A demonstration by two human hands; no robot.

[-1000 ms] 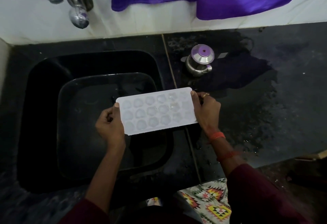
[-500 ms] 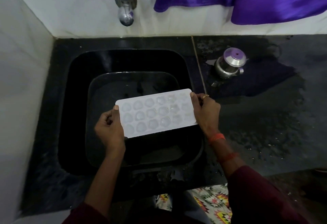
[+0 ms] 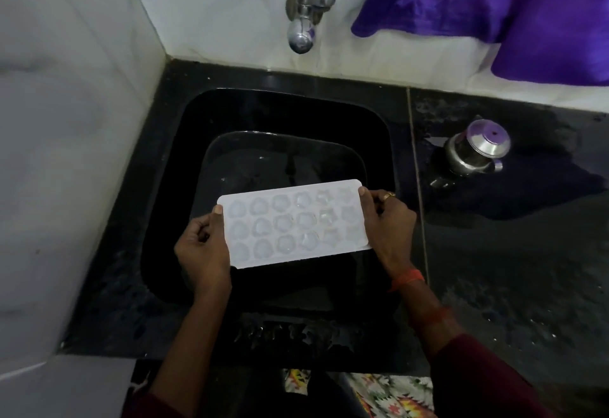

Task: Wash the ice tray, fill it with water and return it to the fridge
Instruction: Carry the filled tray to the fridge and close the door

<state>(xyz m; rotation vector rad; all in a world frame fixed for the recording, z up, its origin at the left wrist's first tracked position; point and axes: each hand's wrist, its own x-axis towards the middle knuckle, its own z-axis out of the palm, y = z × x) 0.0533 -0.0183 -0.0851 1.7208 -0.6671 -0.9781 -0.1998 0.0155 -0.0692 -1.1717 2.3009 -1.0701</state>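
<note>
While the white ice tray [image 3: 293, 223] hangs level over the black sink [image 3: 171, 160], below the tap [image 3: 308, 5], the left hand [image 3: 202, 249] pinches its left end, thumb on top, and the right hand [image 3: 389, 226] grips its right end. Right of the sink stands a steel pot [image 3: 474, 149].

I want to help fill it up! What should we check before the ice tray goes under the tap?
1. Both ends held: ok. The left hand and right hand each grip one end of the ice tray.
2. Cups facing up: ok.
3. Tray under the tap: not ok; its spout is farther back, by the wall.
4. Water running: not ok; no stream shows.
5. Cups clean: cannot tell.
6. Path clear of the steel pot: ok; it stands apart on the counter.
</note>
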